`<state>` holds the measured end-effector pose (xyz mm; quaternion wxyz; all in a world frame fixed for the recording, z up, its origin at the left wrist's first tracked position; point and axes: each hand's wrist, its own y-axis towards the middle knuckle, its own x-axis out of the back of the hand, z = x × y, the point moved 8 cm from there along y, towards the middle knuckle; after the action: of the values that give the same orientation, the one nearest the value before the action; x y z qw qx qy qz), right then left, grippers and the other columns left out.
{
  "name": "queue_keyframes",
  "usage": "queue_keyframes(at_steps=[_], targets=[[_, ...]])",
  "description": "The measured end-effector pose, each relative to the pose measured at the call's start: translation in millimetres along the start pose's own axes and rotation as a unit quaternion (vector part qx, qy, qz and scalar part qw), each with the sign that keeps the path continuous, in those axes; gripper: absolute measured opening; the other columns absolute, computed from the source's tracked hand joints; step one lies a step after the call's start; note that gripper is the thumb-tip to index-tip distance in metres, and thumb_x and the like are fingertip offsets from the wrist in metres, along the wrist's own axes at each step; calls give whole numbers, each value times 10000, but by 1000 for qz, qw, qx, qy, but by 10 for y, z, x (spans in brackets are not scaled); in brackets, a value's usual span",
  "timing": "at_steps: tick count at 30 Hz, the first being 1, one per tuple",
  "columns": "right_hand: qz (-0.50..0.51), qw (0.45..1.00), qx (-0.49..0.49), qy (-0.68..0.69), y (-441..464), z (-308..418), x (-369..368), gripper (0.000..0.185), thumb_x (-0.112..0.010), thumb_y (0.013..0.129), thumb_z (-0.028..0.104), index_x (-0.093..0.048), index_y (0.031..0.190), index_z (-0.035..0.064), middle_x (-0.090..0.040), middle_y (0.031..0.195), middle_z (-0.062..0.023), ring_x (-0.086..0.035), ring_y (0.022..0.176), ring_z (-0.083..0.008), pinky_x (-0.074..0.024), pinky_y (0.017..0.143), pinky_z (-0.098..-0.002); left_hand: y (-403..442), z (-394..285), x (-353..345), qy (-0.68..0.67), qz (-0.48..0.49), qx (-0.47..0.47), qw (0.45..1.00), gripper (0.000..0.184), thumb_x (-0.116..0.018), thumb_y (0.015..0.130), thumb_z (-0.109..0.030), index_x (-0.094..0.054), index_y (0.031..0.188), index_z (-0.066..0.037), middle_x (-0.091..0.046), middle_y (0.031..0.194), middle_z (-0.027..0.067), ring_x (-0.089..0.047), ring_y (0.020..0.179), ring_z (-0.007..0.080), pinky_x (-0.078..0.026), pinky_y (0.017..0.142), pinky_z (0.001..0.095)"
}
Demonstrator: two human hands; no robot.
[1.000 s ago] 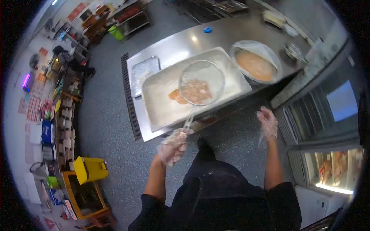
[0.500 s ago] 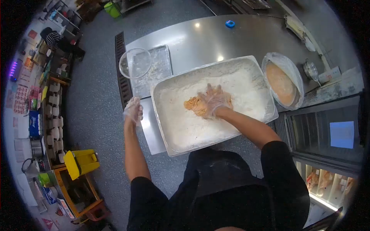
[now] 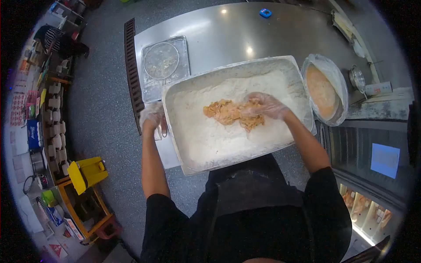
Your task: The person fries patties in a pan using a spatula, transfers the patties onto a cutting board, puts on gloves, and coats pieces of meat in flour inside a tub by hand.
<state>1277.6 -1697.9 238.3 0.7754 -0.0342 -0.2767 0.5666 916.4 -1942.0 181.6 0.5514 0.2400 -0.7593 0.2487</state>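
Your right hand (image 3: 266,105) at right end of orange coated pieces (image 3: 222,112), fingers bent; cannot tell if grasping. Pieces lie on white powder (image 3: 215,147), middle of deep pan (image 3: 285,66) on desk (image 3: 219,37). Your left hand (image 3: 151,115) at handle (image 3: 164,127) of strainer (image 3: 161,59), grip unclear; mesh over shallow tray (image 3: 184,65).

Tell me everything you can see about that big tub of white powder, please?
The big tub is rectangular and open-topped, with rounded corners and a pale grey rim; it looks like metal, dusted white. It sits slightly askew on the shiny table. White powder covers its bottom, with orange pieces near the middle, where the right hand reaches in. The left hand is outside, by its left wall.
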Motion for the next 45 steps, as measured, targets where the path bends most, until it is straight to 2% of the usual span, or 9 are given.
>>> queue_keyframes(at_steps=[10,24,26,31,34,37,39,42,45], targets=[[109,852,5,-512,1136,-1266,366,473,-578,824,265,-516,1245,59,-542,1250,-160,-518,1132,-296,-396,982,-338,-116,-2026,-143,45,33,-58,997,361,-498,848,-361,-624,1064,-101,-632,1023,183,-598,970,321,-461,860,400],[245,913,121,-304,222,-445,111,612,-501,893,382,-336,1383,54,-339,1418,-192,-325,1313,-308,-280,1104,-372,-537,-2229,-790,-612,291,-106,728,537,-444,918,-432,-431,1356,-122,-437,1383,104,-425,1256,185,-325,1057,330],[256,915,52,-308,315,-1398,162,628,-508,892,397,-310,1405,94,-330,1429,-175,-335,1307,-311,-293,1097,-384,-699,-2083,-622,-42,137,-269,953,519,-321,943,-228,-226,1448,-154,-453,1367,94,-564,1081,269,-437,939,334],[152,947,-267,95,-408,-745,-47,558,-530,901,346,-395,1360,59,-434,1362,-178,-445,1232,-312,-358,1038,-370,-921,-2150,-1308,-138,319,-149,926,437,-380,944,-184,-392,1379,-137,-393,1419,63,-526,1141,238,-417,963,325],[75,958,166,-223,-208,-188,-224,480,-585,874,323,-522,1251,33,-537,1253,-182,-551,1102,-296,-405,968,-359,-955,-2796,-1144,-325,204,-302,872,536,-538,886,-330,-419,1359,-107,-459,1364,98,-400,1281,212,-270,1089,307],[134,916,-297,234,47,-937,-575,326,-596,858,214,-595,1144,56,-623,1120,-145,-613,930,-268,-461,855,-385,-903,-2769,-1151,-567,282,108,766,497,-560,880,-280,-470,1312,-50,-518,1303,118,-481,1197,202,-349,1026,306],[66,947,-223,223,188,-1090,-507,275,-595,839,162,-603,1098,70,-642,1073,-116,-609,811,-262,-491,755,-401,-841,-2865,-1069,-87,225,-206,948,504,-545,885,-235,-425,1342,-63,-503,1316,107,-478,1197,228,-377,994,297],[160,816,152,-534,249,-670,-345,265,-625,793,182,-626,1030,64,-660,989,-124,-616,808,-269,-505,700,-387,-680,-2612,-891,-334,146,-58,930,431,-531,897,-246,-481,1285,-65,-529,1279,105,-521,1137,250,-428,919,310],[-34,865,213,-454,259,-487,16,260,-592,806,247,-644,1011,96,-660,981,-133,-630,859,-266,-484,795,-382,-597,-2583,-578,-362,93,-1,928,345,-500,920,-300,-550,1201,-105,-606,1117,81,-583,970,234,-465,859,339]])
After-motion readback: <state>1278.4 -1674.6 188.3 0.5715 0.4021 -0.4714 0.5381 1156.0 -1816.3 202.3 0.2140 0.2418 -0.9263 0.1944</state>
